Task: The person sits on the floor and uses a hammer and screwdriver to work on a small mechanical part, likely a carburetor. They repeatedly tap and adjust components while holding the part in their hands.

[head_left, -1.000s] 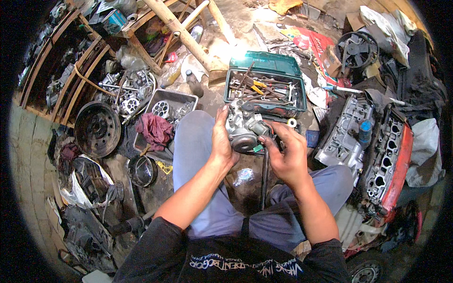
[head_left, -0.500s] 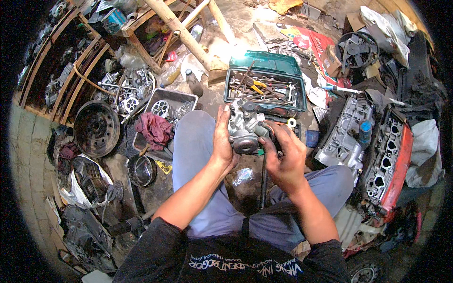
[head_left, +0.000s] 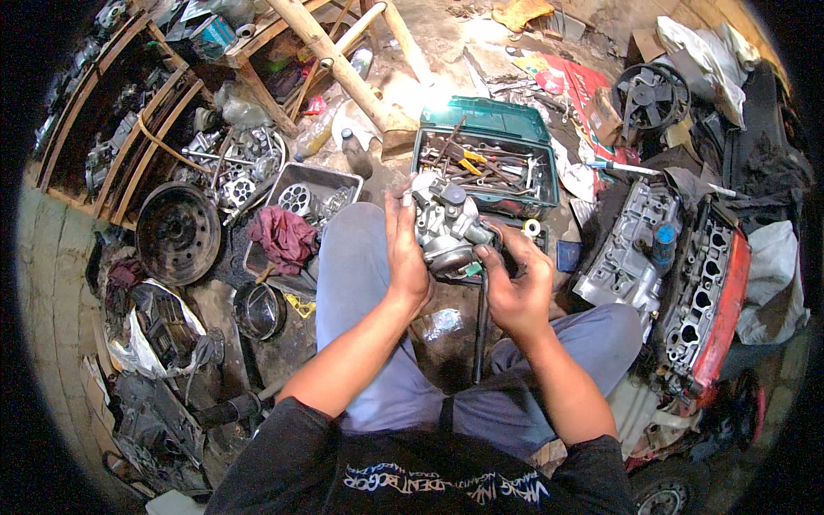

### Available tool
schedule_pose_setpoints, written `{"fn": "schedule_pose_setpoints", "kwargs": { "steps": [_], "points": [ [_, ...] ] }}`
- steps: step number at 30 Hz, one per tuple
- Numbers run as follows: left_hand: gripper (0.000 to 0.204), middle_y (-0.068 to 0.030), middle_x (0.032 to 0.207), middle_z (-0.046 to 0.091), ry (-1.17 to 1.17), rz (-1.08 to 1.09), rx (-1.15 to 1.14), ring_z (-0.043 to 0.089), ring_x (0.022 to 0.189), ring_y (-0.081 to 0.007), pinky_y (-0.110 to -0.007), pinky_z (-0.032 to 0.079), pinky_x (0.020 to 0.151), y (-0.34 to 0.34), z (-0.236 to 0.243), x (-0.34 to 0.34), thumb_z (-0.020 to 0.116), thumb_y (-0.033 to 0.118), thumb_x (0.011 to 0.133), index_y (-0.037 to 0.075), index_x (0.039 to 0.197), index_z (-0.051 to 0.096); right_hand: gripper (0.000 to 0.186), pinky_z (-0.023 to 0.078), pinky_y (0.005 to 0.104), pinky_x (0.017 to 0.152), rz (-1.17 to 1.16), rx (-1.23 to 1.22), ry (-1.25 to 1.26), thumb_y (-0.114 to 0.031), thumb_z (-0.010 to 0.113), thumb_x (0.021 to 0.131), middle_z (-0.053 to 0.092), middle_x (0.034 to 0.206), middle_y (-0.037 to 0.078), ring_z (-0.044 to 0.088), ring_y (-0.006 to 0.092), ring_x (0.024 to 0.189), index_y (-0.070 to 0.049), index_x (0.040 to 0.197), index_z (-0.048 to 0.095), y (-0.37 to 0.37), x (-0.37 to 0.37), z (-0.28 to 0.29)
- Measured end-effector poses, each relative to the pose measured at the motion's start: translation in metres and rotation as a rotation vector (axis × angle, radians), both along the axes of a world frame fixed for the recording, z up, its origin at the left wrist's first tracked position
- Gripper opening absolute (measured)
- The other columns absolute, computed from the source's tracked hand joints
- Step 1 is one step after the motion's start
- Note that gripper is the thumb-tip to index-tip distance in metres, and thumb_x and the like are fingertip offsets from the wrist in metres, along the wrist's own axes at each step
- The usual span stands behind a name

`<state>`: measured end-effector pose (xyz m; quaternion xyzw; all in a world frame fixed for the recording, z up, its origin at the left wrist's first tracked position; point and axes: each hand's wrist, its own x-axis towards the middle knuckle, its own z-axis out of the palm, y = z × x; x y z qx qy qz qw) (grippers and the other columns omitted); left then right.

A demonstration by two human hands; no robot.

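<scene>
Between my two hands, above my knees, is a silvery metal carburetor (head_left: 439, 221) with a round, dark-rimmed part at its near end. My left hand (head_left: 407, 257) grips its left side, fingers pointing away from me along the body. My right hand (head_left: 522, 283) closes on its right side, with thumb and forefinger at a small protruding part. The undersides of the left fingers are hidden. A dark rod (head_left: 480, 335) stands below the carburetor, between my legs. Just beyond lies an open green toolbox (head_left: 525, 204) full of wrenches, pliers and screwdrivers.
On the left are a metal tray (head_left: 324, 178) with a maroon rag (head_left: 283, 239), a steel wheel rim (head_left: 177, 233) and a black round pan (head_left: 258, 311). To the right lie a metal engine cover (head_left: 625, 249) and a cylinder head (head_left: 699, 292). A dark bottle (head_left: 353, 153) stands ahead.
The carburetor has tilted and turned slightly in my hands, its round end tipping up on the right. My right fingers have shifted a little along its side.
</scene>
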<state>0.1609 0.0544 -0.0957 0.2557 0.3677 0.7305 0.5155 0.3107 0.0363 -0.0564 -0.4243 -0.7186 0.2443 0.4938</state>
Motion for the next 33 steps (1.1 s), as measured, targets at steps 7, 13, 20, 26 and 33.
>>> {"fn": "schedule_pose_setpoints", "kwargs": {
  "steps": [7, 13, 20, 26, 33],
  "points": [
    [0.041, -0.0134, 0.145, 0.046, 0.207, 0.113, 0.225, 0.045, 0.135, -0.0239, -0.039, 0.035, 0.116, -0.007, 0.013, -0.004, 0.037, 0.025, 0.107, 0.004, 0.142, 0.044, 0.047, 0.055, 0.0374, 0.086, 0.070, 0.064, 0.015, 0.010, 0.072, 0.078, 0.071, 0.110, 0.021, 0.071, 0.0337, 0.099, 0.001, 0.123, 0.067, -0.005, 0.002, 0.005],
    [0.045, -0.0158, 0.142, 0.048, 0.330, 0.151, 0.320, 0.042, 0.137, -0.0259, -0.040, 0.028, 0.118, -0.005, 0.009, -0.011, 0.038, 0.025, 0.105, -0.001, 0.141, 0.045, 0.049, 0.055, 0.0375, 0.082, 0.089, 0.146, 0.003, 0.012, 0.072, 0.076, 0.071, 0.104, 0.019, 0.070, 0.0320, 0.093, 0.000, 0.124, 0.067, -0.008, 0.002, 0.010],
    [0.045, -0.0172, 0.141, 0.048, 0.462, 0.193, 0.302, 0.042, 0.137, -0.0267, -0.039, 0.028, 0.117, -0.012, 0.016, -0.010, 0.036, 0.027, 0.106, -0.002, 0.139, 0.046, 0.053, 0.056, 0.0400, 0.080, 0.078, 0.189, -0.058, 0.014, 0.070, 0.075, 0.071, 0.106, 0.019, 0.070, 0.0349, 0.092, 0.001, 0.125, 0.064, -0.010, 0.004, 0.010],
    [0.044, -0.0180, 0.141, 0.048, 0.537, 0.185, 0.336, 0.043, 0.135, -0.0268, -0.039, 0.029, 0.116, -0.003, 0.000, -0.015, 0.035, 0.027, 0.107, -0.003, 0.139, 0.045, 0.054, 0.056, 0.0415, 0.081, 0.098, 0.203, -0.071, 0.014, 0.070, 0.075, 0.070, 0.112, 0.021, 0.071, 0.0376, 0.096, 0.002, 0.127, 0.061, -0.005, 0.007, 0.005],
    [0.043, -0.0181, 0.138, 0.053, 0.545, 0.234, 0.263, 0.047, 0.132, -0.0264, -0.038, 0.032, 0.115, -0.006, 0.019, -0.009, 0.041, 0.025, 0.106, -0.003, 0.138, 0.047, 0.040, 0.053, 0.0377, 0.084, 0.119, 0.067, -0.101, 0.007, 0.071, 0.081, 0.070, 0.106, 0.020, 0.070, 0.0328, 0.096, 0.003, 0.120, 0.063, 0.002, 0.006, 0.020]
  ]
}}
